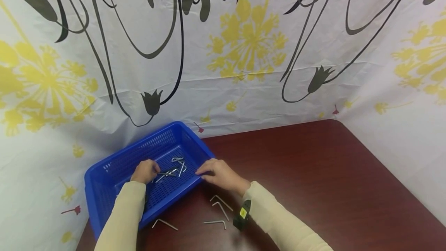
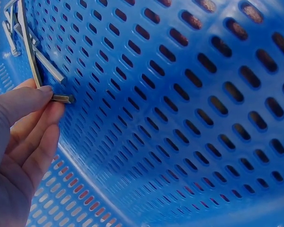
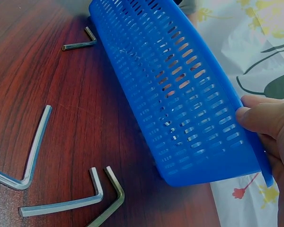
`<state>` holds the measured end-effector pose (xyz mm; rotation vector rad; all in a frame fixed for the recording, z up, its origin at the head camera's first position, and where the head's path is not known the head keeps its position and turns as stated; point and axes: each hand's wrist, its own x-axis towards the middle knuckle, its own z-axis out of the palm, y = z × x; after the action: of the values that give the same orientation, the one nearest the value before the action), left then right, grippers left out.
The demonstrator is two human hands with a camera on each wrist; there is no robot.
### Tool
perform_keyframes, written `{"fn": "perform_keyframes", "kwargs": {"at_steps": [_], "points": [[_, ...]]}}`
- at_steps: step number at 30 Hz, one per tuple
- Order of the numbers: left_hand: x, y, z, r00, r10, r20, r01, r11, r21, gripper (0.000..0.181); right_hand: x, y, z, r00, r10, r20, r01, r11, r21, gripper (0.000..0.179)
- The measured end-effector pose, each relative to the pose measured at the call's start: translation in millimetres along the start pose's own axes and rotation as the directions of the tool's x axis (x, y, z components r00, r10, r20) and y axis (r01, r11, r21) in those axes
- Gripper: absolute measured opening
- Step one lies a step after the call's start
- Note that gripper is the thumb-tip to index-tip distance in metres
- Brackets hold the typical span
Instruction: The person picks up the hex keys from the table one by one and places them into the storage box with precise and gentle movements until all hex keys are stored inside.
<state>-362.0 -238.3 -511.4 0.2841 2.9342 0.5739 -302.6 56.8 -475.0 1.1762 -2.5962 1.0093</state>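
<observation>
My left hand (image 1: 143,172) reaches into a blue plastic basket (image 1: 91,196). Its thumb and fingers pinch an L-shaped hex key (image 2: 32,52) near the bend, the short arm poking out past the fingertips in the left wrist view. More hex keys (image 1: 182,167) lie in a loose pile on the basket floor beside that hand. At the basket's right corner, my right hand (image 1: 223,175) holds the rim (image 3: 244,116), thumb on one side and fingers curled under the other.
Several hex keys lie on the dark red wooden table in front of the basket, one (image 1: 165,224) near its front wall and another (image 1: 215,222) closer to my right wrist. A white patterned cloth (image 1: 244,104) hangs behind the table (image 1: 313,181) and along its sides.
</observation>
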Motion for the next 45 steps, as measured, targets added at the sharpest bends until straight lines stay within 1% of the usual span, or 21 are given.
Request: {"fn": "perform_keyframes", "kwargs": {"at_steps": [6, 11, 16, 20, 24, 31, 34, 36, 40, 43, 45], "points": [[-1.0, 3.2, -1.9, 1.000, -0.015, 0.020, 0.016, 1.000, -0.013, 0.015, -0.1, -1, -1, 1.000, -0.011, -0.007, 0.011, 1.000, 0.004, 0.018], [-0.2, 3.1, -1.6, 0.999, -0.030, 0.028, 0.030, 1.000, 0.002, 0.013, 0.1, -1, -1, 1.000, -0.017, -0.010, 0.017, 1.000, 0.011, 0.018], [0.8, 1.2, 0.5, 0.999, -0.032, 0.032, 0.032, 0.999, 0.012, 0.011, -0.2, -1, 0, 1.000, -0.013, -0.004, 0.013, 1.000, 0.010, 0.018], [-1.1, 0.8, -0.2, 0.999, -0.029, 0.038, 0.028, 1.000, 0.010, 0.012, 0.0, -2, -1, 1.000, -0.008, 0.007, 0.008, 1.000, 0.004, 0.018], [-2.6, 2.0, -2.0, 0.998, -0.033, 0.058, 0.033, 0.999, 0.003, 0.012, 1.0, -3, -3, 1.000, 0.002, 0.025, -0.002, 1.000, -0.009, 0.018], [-1.9, 6.4, -6.2, 0.991, -0.049, 0.122, 0.051, 0.999, -0.013, 0.012, 1.7, -6, -6, 0.999, 0.022, 0.044, -0.021, 1.000, -0.009, 0.018], [-1.9, 7.9, -8.3, 0.988, -0.051, 0.143, 0.054, 0.998, -0.016, 0.012, 3.0, -6, -7, 0.997, 0.038, 0.065, -0.038, 0.999, 0.000, 0.018], [-2.5, 9.4, -10.5, 0.988, -0.049, 0.148, 0.052, 0.999, -0.013, 0.012, 4.6, -6, -9, 0.994, 0.057, 0.093, -0.058, 0.998, 0.011, 0.018], [-3.8, 13.1, -16.6, 0.988, -0.055, 0.143, 0.056, 0.998, -0.006, 0.014, 9.0, -9, -14, 0.981, 0.107, 0.160, -0.114, 0.993, 0.041, 0.018], [-5.7, 16.3, -23.4, 0.990, -0.044, 0.135, 0.044, 0.999, 0.005, 0.016, 12.4, -12, -18, 0.971, 0.131, 0.202, -0.145, 0.988, 0.055, 0.018], [-7.2, 18.9, -28.7, 0.991, -0.025, 0.130, 0.023, 1.000, 0.012, 0.016, 14.4, -14, -21, 0.965, 0.140, 0.224, -0.155, 0.987, 0.052, 0.018]]}}
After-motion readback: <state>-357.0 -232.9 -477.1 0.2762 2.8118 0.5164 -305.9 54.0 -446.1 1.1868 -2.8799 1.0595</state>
